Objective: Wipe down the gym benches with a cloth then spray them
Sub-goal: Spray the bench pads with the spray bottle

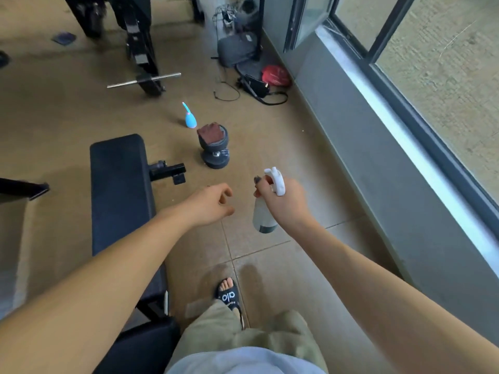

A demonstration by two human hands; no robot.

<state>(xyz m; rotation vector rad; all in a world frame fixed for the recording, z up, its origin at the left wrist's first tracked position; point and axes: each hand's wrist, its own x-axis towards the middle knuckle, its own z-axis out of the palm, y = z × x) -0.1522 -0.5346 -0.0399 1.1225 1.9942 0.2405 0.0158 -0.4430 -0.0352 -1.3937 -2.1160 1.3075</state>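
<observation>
A black padded gym bench (118, 190) runs lengthwise at the left, under my left forearm. My right hand (283, 202) grips a translucent spray bottle (263, 217) with a white trigger head, held upright above the tiled floor to the right of the bench. My left hand (213, 203) hovers beside the bench's right edge, fingers loosely curled, holding nothing. A reddish-brown cloth (211, 133) lies folded on top of an upended dark dumbbell (214, 151) on the floor beyond my hands.
A small blue bottle (189, 118) stands behind the dumbbell. A weight machine and steel bar (144, 79) are farther back. Bags and cables (256, 76) lie by the grey wall under the window at right. My sandalled foot (228, 294) stands on the tiles.
</observation>
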